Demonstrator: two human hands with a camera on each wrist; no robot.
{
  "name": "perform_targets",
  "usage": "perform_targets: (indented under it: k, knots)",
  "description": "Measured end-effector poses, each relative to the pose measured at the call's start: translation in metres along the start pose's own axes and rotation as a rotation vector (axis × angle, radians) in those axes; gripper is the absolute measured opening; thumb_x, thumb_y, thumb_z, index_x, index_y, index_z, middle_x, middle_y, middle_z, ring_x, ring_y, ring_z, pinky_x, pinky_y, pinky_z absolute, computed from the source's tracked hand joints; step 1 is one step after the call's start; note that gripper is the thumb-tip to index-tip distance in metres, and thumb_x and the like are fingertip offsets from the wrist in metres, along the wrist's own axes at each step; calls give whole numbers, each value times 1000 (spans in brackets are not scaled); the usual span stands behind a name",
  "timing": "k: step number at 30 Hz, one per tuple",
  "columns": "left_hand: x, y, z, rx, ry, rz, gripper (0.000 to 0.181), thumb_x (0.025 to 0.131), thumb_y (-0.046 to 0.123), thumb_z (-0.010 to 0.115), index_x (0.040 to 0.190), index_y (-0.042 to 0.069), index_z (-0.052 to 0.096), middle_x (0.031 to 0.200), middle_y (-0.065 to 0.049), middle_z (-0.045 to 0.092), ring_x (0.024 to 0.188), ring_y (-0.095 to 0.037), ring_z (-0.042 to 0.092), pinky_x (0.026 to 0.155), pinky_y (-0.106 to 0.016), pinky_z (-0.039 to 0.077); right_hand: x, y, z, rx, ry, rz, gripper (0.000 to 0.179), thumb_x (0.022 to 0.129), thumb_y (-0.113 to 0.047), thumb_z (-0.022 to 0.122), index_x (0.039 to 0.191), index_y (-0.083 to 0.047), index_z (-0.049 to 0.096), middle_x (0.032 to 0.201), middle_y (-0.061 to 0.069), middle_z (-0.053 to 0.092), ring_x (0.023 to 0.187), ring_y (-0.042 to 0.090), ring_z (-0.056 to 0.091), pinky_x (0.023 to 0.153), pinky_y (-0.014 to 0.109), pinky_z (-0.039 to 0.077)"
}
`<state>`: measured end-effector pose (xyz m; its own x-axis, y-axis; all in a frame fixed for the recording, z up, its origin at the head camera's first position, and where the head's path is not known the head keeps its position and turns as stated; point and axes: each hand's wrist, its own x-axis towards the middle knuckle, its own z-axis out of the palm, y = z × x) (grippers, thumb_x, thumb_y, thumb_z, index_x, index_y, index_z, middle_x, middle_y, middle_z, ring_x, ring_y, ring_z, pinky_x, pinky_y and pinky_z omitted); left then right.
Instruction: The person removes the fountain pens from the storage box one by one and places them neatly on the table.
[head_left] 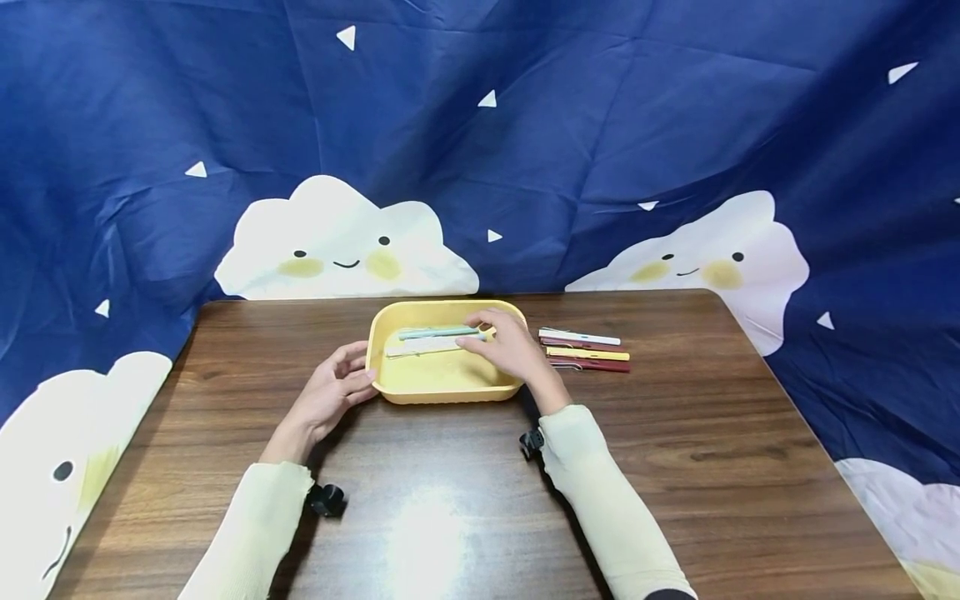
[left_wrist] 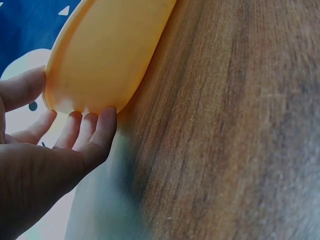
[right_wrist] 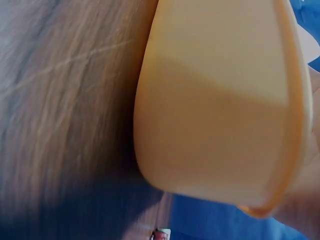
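Observation:
A yellow plastic tray (head_left: 442,397) sits near the table's far edge. Inside it lie several pens side by side, teal pens (head_left: 431,332) behind and white pens (head_left: 423,346) in front. My right hand (head_left: 510,346) reaches over the tray's right side, thumb at the white pens' right end and a fingertip beyond the teal ones. Whether it grips a pen I cannot tell. My left hand (head_left: 333,392) touches the tray's left end from outside; in the left wrist view its fingertips rest along the outer wall and rim. The tray's wall hides most of the right hand in the right wrist view.
Right of the tray, several pens lie in a row: a white pen (head_left: 592,337), a yellow pen (head_left: 592,355) and dark red pens (head_left: 600,365). They rest on the brown wooden table (head_left: 712,467). A blue curtain (head_left: 525,167) with smiling clouds hangs behind it.

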<state>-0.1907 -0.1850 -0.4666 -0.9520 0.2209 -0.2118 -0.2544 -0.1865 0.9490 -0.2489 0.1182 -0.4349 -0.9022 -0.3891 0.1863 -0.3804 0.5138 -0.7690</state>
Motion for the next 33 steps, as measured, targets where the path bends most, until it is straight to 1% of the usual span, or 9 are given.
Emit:
perform_targets:
  k: [3, 8, 16, 25, 30, 33]
  knots:
    - [0, 0, 0, -1, 0, 1, 63, 101, -7, 53, 156, -4, 22, 144, -28, 34, 109, -17, 59, 90, -28, 55, 5, -1, 5, -10, -13, 25, 42, 92, -25, 76, 122, 3, 68, 119, 19, 68, 111, 35, 61, 94, 46, 51]
    - [0, -2, 0, -8, -3, 2, 63, 100, -8, 52, 155, -4, 22, 143, -28, 34, 108, -17, 59, 90, -28, 55, 11, 2, 16, -57, -4, 67, 41, 89, -30, 79, 120, -3, 72, 116, 13, 70, 106, 27, 62, 93, 41, 51]
    - [0, -1, 0, -5, -4, 5, 63, 100, -8, 52, 155, -4, 22, 144, -28, 33, 109, -18, 59, 89, -27, 56, 20, 7, 30, -87, -23, 112, 40, 89, -34, 79, 119, -7, 73, 114, 7, 70, 105, 23, 61, 94, 37, 50]
    - [0, 0, -1, 8, -9, 9, 63, 100, -8, 51, 156, -4, 22, 144, -29, 33, 110, -18, 59, 90, -28, 55, 29, 6, 35, -142, -51, 111, 37, 90, -34, 78, 115, -7, 74, 115, 7, 70, 109, 24, 61, 97, 38, 49]
    - [1, -1, -2, 15, -12, 14, 63, 100, -7, 53, 156, -4, 22, 144, -29, 34, 111, -18, 60, 91, -29, 55, 29, 10, 35, -187, -68, 108, 31, 91, -33, 77, 111, -9, 76, 112, 4, 70, 108, 22, 61, 95, 37, 49]
    - [1, -1, -1, 13, -14, 19, 64, 100, -7, 54, 155, -5, 23, 144, -30, 34, 111, -19, 60, 91, -29, 55, 30, 11, 36, -199, -91, 95, 25, 91, -31, 76, 105, -10, 76, 107, 3, 71, 104, 20, 61, 94, 37, 50]
